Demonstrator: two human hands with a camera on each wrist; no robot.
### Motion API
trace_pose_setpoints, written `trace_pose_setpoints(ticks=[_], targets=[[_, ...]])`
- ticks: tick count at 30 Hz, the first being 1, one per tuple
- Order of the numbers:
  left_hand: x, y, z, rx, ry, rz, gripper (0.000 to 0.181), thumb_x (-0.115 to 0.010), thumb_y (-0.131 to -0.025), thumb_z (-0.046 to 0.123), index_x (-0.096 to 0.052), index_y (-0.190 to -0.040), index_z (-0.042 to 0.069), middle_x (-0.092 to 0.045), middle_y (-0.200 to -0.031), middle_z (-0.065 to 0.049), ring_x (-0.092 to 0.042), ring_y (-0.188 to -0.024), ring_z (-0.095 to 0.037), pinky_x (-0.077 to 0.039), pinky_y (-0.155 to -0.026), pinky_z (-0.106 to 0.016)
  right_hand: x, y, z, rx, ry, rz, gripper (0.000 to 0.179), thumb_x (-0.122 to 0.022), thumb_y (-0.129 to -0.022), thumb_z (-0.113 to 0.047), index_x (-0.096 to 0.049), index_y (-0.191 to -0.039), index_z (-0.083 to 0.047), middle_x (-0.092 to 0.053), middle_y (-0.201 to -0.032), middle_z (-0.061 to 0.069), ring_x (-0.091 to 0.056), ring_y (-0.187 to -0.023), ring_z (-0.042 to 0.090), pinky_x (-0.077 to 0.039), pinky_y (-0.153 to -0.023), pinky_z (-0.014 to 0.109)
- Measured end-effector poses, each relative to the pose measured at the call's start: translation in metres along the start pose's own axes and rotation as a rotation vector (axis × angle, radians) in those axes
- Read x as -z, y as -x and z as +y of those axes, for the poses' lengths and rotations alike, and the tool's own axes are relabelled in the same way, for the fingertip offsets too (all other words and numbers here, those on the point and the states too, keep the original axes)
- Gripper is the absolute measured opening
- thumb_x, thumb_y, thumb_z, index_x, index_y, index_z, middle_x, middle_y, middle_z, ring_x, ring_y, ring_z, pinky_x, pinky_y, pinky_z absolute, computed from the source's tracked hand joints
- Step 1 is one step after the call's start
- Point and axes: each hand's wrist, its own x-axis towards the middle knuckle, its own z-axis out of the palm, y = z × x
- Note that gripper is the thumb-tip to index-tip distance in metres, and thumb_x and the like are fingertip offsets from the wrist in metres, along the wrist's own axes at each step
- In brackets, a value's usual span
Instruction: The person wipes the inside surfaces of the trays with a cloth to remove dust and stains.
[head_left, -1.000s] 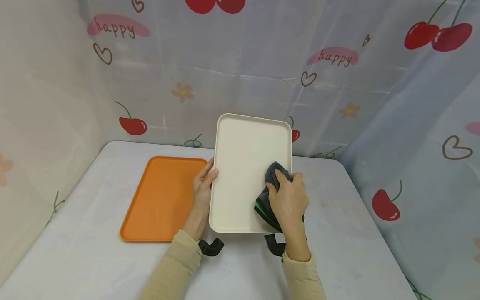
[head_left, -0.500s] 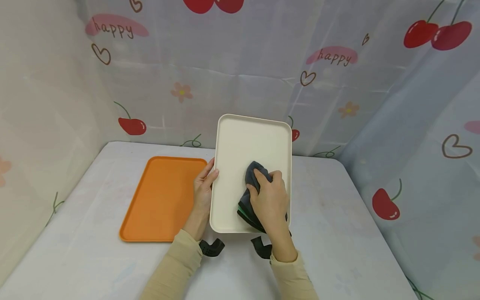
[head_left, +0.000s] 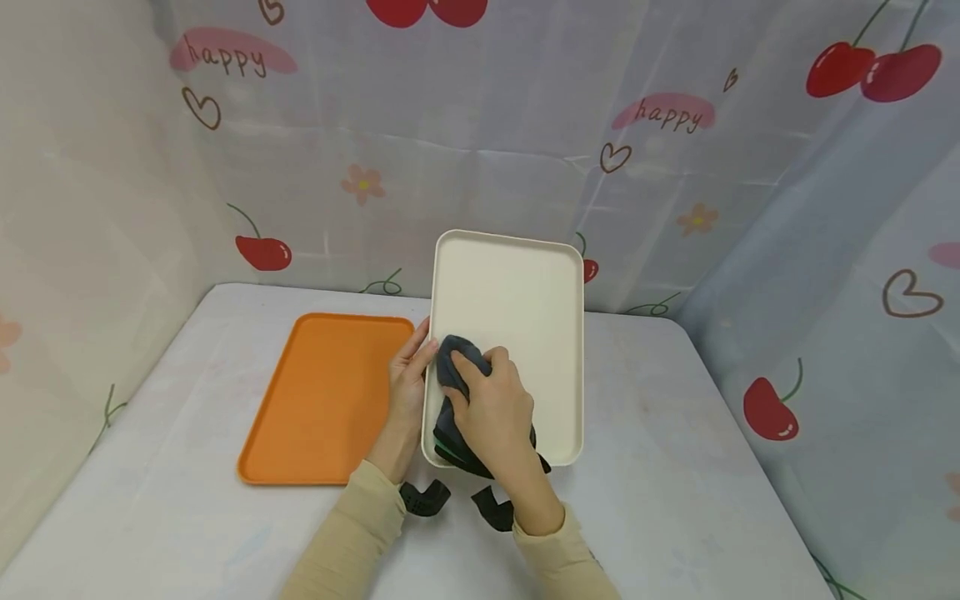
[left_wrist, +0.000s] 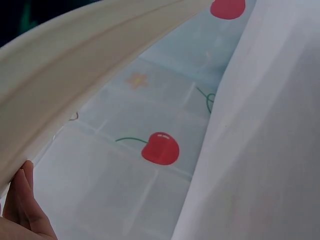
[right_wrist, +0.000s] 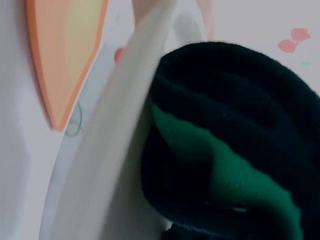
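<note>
My left hand (head_left: pixel 407 387) grips a cream tray (head_left: pixel 525 333) by its left side, thumb at the rim, and holds it tilted up above the table. In the left wrist view the fingertips (left_wrist: pixel 29 175) meet the tray's underside (left_wrist: pixel 75 55). A folded dark grey cloth (head_left: pixel 456 425) with a black edge and a green inner side is pinched in my right hand (head_left: pixel 495 412). The cloth lies against the lower left part of the tray's face. Close up in the right wrist view, the folded cloth (right_wrist: pixel 235 110) hides the right hand.
An orange tray (head_left: pixel 322 400) lies flat on the white table (head_left: pixel 675 467), left of the cream tray and partly behind the left hand. Behind the table hangs a curtain (head_left: pixel 480 117) printed with cherries. Black wrist mounts (head_left: pixel 425 498) sit under both wrists.
My right hand has slid the cloth leftward across the cream tray, from its right edge to its lower left side. The left hand and both trays have hardly moved.
</note>
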Motion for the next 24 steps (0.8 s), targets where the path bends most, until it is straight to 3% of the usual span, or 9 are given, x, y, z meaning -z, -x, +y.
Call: trace_pose_setpoints(ticks=[6,12,16,19,24], targets=[[0.001,0.001,0.000,0.011,-0.031,0.046,0.045,-0.052,-0.097,0.004,-0.051,-0.142,0.006,-0.066,-0.127,0.007,-0.064,-0.111,-0.007,-0.055,-0.090,-0.021,-0.001,0.003,-0.013,0.060,0.011,-0.005,0.043,-0.083,-0.078,-0.027,-0.073,-0.118,-0.017,-0.059,-0.101,0.015,-0.058,-0.075,0.022,-0.051,-0.042,0.035],[0.001,0.001,0.003,0.032,0.034,0.023,0.043,-0.052,-0.096,0.003,-0.056,-0.139,0.010,-0.072,-0.113,0.006,-0.067,-0.100,-0.007,-0.057,-0.084,-0.021,-0.003,0.003,-0.013,0.056,0.008,0.016,0.042,-0.082,-0.079,-0.027,-0.073,-0.119,-0.018,-0.058,-0.101,0.015,-0.057,-0.075,0.021,-0.050,-0.041,0.034],[0.001,0.002,0.003,0.038,0.087,0.012,0.038,-0.051,-0.096,0.002,-0.066,-0.128,0.014,-0.073,-0.106,0.004,-0.068,-0.094,-0.008,-0.058,-0.081,-0.022,-0.005,0.003,-0.013,0.060,0.001,0.029,0.043,-0.082,-0.078,-0.028,-0.073,-0.119,-0.018,-0.058,-0.102,0.015,-0.058,-0.077,0.022,-0.050,-0.041,0.034],[0.001,0.001,0.003,0.040,0.104,0.003,0.037,-0.050,-0.096,0.001,-0.068,-0.125,0.015,-0.072,-0.106,0.003,-0.068,-0.094,-0.009,-0.058,-0.081,-0.022,-0.005,0.003,-0.014,0.059,0.004,0.028,0.043,-0.082,-0.079,-0.028,-0.073,-0.120,-0.019,-0.058,-0.103,0.015,-0.058,-0.078,0.022,-0.050,-0.042,0.034],[0.000,0.001,0.003,0.046,0.068,0.004,0.042,-0.051,-0.096,0.002,-0.058,-0.137,0.011,-0.069,-0.121,0.005,-0.065,-0.105,-0.008,-0.056,-0.087,-0.021,-0.004,0.004,-0.014,0.048,0.017,0.019,0.043,-0.082,-0.079,-0.029,-0.073,-0.119,-0.019,-0.058,-0.102,0.015,-0.058,-0.078,0.022,-0.050,-0.042,0.034]])
